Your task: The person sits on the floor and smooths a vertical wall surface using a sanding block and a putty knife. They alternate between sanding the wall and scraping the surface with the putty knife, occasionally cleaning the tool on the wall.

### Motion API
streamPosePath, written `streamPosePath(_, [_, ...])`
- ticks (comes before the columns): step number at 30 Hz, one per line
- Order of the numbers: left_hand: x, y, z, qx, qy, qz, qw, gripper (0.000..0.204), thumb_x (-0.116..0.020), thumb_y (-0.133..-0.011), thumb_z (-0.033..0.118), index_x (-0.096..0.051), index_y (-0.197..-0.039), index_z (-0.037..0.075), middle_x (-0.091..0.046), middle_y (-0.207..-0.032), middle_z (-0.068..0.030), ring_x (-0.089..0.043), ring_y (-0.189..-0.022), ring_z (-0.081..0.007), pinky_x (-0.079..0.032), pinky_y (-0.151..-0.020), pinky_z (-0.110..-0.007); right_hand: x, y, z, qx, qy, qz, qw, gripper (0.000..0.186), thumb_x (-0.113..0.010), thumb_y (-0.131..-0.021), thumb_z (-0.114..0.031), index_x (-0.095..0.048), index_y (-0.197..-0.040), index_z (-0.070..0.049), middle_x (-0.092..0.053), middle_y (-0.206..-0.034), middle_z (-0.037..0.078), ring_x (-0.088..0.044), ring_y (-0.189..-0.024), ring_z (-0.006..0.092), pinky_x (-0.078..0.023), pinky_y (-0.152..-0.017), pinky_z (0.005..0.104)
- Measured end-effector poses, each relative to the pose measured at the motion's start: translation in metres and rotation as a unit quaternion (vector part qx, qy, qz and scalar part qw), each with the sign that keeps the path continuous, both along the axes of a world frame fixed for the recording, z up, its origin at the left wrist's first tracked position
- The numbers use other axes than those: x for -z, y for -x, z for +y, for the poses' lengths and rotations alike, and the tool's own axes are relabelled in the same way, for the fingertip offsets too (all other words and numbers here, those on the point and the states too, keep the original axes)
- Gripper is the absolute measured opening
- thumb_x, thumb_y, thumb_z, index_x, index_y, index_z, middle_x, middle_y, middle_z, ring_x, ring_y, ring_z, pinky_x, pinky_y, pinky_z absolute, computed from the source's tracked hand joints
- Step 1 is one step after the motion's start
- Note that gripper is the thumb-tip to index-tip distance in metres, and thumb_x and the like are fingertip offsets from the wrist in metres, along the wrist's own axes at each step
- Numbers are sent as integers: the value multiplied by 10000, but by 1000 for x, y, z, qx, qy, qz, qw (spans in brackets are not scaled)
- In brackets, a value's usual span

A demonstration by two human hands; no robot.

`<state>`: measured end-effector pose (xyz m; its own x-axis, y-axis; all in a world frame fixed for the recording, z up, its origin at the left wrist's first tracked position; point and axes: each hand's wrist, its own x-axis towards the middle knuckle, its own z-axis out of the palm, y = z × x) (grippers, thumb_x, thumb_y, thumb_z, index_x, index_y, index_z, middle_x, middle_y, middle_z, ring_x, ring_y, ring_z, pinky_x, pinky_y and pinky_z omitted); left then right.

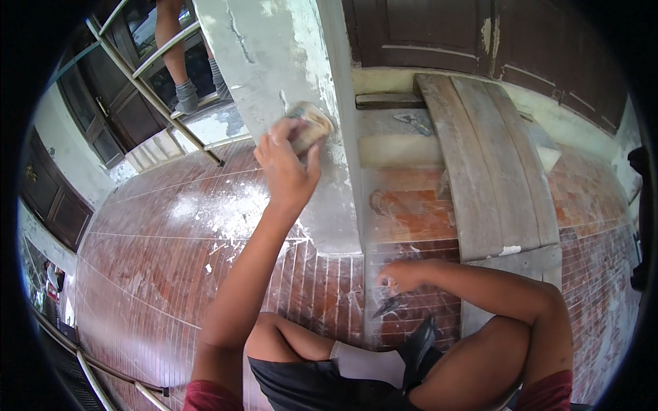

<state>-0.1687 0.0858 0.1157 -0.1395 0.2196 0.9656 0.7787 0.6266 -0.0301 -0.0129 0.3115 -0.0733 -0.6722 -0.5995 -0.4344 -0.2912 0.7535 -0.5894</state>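
L hand (286, 163) grips blurry, approx. round tan pad (312, 129); R hand (402, 276): can't tell.

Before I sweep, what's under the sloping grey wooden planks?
Along the left edge of the sloping grey wooden planks, a pale masonry step and red-brown floor tiles show; whatever lies directly underneath is covered.

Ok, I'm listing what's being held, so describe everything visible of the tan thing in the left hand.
The tan thing is small, thick and roundish, like a pad or roll, paler at its right edge and greyer toward its upper left. Blur leaves its material uncertain. The left hand grips it from the left and below. It sits tilted by the grey pillar; whether they touch can't be told.
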Motion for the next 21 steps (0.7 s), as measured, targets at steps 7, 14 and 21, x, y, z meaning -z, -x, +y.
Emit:
streamPosePath(7, [-8, -6, 9, -8, -76, -22, 997, 604, -739, -761, 39, -436, -1281, -20, -522, -1178, -174, -515, -1102, -335, -390, -971, -433, -4, -2, 3, 17, 18, -8, 1000, 402, -681, -834, -82, -618, -1231, -62, -724, -1043, 164, -692, -981, 279, -524, -846, 394])
streamPosePath(14, [-19, 7, -3, -8, -185, -44, 982, 575, -724, -773, 32, -456, -1274, -53, -507, -1185, -208, -522, -1098, -339, -420, -967, -413, -6, -3, 1, -3, 6, 0, 1000, 450, -659, -807, -48, -613, -1253, -86, -701, -1062, 182, -675, -985, 302, -530, -861, 401])
streamPosePath(21, [-17, 2, -3, 20, -2, -10, 1000, 562, -761, -730, 77, -489, -1220, 25, -577, -1130, -163, -533, -1022, -342, -384, -916, -456, -8, -3, 0, 12, 32, -19, 999, 413, -672, -838, -74, -610, -1246, -56, -718, -1051, 163, -690, -968, 270, -525, -842, 383])
